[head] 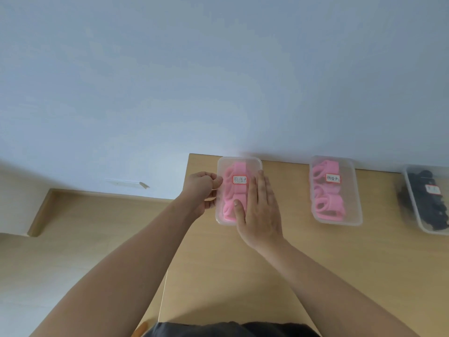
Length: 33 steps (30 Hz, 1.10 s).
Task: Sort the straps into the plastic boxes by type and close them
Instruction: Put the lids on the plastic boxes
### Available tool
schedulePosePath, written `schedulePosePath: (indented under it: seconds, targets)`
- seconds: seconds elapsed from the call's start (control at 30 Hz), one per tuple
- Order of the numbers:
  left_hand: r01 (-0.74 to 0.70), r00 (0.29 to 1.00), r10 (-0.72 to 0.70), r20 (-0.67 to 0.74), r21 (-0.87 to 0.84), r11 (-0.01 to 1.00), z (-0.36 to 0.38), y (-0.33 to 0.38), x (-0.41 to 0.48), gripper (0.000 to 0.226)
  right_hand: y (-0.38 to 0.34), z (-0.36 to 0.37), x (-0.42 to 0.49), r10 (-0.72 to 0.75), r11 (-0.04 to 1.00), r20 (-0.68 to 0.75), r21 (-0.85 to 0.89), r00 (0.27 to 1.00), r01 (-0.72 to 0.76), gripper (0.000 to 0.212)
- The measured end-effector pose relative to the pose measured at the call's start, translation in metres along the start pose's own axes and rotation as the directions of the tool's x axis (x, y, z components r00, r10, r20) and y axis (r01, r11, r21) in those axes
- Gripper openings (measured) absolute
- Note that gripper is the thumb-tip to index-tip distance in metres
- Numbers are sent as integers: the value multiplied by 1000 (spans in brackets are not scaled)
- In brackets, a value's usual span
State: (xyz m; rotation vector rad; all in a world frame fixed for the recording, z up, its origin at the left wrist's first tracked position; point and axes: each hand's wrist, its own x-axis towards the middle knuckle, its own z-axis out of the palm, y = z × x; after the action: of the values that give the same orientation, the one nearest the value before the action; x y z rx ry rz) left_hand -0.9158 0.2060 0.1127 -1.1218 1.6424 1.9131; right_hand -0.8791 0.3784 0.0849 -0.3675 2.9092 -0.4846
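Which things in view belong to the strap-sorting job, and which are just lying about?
Job: left pink-strap box, left hand pinching its edge, right hand flat on its lid; middle pink-strap box; black-strap box; table.
Lying about: wooden ledge lower left; white strip on the wall.

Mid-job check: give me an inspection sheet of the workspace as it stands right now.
Surface: wooden table, set against the wall.
Job's things: left box with pink straps, labelled lid on; middle box, also pink ones inside, lidded and labelled; right box with black straps, partly out of frame.
Clutter: nothing seen.
Grippers: left hand pinches the left box's left edge; right hand lies flat on its lid.
Cables: nothing seen.
Surroundings: pale wall; wood-tone floor to the left.
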Motion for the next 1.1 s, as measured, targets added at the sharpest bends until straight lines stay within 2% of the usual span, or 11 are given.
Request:
schedulePosePath:
  seconds: [0.13,0.27,0.33,0.4,0.5,0.73,0.83,0.97,1.1]
  targets:
    - [-36,999,37,-8,57,998,-1,1,-4,12,-5,1,4,35,998,2,-56,999,-35,76]
    - [-105,994,99,39,256,961,-17,-14,-20,19,-4,3,2,67,992,37,-108,997,-63,76]
    - [-105,987,73,144,233,967,-27,-27,-30,29,-4,3,2,79,992,40,-101,996,-74,76]
    - [-91,981,56,187,189,978,-32,-34,-35,36,-4,3,2,71,994,34,-90,997,-68,77]
    - [-105,983,75,167,176,979,-29,-35,-35,33,-3,4,1,65,996,28,-67,997,-63,76]
    - [-202,979,181,95,298,933,-22,-41,-34,33,2,5,3,15,1000,11,-16,1000,-15,73]
    - [-253,968,232,101,364,896,-22,-44,-36,45,8,5,0,-16,1000,2,23,1000,16,75]
    - [-291,953,219,212,424,857,-23,-44,-38,71,3,6,-1,29,998,9,-49,1000,-29,78]
    - [-328,944,289,161,564,758,-21,-40,-37,84,2,2,2,18,999,44,-30,999,-16,76]
